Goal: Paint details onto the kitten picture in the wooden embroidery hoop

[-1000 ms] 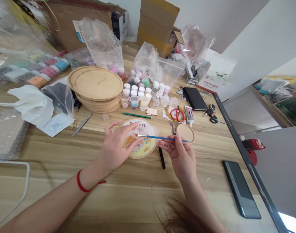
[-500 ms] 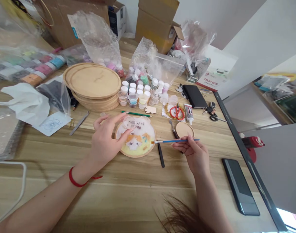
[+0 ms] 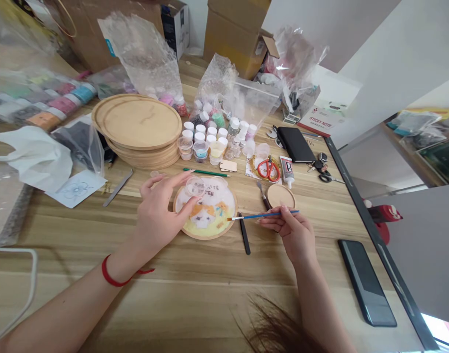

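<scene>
Low in the middle of the frame, the left hand [image 3: 160,213], a red cord tied at its wrist [image 3: 112,274], curves over a round wooden disc [image 3: 224,223], its thumb and forefinger pinching a small clear plastic pot [image 3: 195,187] just above the disc's face. That thin pot should weigh almost nothing and may crush or tip easily, so its rim looks the safest hold. The right hand [image 3: 292,235] pinches a blue-handled paintbrush [image 3: 263,214] between thumb and fingertips, bristles pointing at the disc. Light and slender, the brush is best held along its handle, away from the tip.

The disc lies flat on the wooden tabletop [image 3: 81,245], showing a yellow ground, orange patches and lettering near the top. It looks stiff and light, best lifted by its bare rim.

Just right of it lie black tweezers [image 3: 244,234] and a plain wooden round [image 3: 281,196]. Beyond are a green pencil [image 3: 206,172], red-handled scissors [image 3: 268,169], clustered small pots [image 3: 206,139] and stacked wooden trays [image 3: 136,125] at upper left.
</scene>
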Motion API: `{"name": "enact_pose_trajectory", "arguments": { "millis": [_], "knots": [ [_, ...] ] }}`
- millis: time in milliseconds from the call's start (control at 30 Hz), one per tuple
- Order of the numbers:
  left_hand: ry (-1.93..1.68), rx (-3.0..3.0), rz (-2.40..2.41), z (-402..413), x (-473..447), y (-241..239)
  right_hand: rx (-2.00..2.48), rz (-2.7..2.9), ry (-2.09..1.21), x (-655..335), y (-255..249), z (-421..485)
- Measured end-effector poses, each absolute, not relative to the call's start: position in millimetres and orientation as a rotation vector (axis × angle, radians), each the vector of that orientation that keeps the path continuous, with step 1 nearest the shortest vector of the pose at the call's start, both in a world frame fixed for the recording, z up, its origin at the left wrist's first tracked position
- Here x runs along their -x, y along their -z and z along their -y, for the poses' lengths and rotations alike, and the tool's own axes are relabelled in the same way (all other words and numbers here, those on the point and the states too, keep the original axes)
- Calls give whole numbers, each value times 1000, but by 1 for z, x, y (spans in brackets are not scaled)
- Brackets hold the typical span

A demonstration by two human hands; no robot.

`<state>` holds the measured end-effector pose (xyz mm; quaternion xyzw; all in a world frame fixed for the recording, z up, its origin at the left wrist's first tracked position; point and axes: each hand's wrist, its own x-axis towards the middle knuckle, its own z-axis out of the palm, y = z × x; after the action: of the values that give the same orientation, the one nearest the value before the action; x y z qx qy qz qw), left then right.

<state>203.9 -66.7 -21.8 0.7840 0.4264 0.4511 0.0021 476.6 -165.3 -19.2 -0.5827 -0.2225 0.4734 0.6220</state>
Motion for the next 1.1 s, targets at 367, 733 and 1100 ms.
{"name": "enact_pose_trajectory", "arguments": {
  "millis": [367,733,1100],
  "knots": [
    [-1359,-2426,-1343,67,-203,22,1339,534,-1074,-477,23,167],
    [-1391,-2464,-1332,67,-203,20,1383,526,-1049,-475,20,165],
    [-1355,-2456,-1344,67,-203,21,1367,536,-1032,-478,20,167]
  ]
}}
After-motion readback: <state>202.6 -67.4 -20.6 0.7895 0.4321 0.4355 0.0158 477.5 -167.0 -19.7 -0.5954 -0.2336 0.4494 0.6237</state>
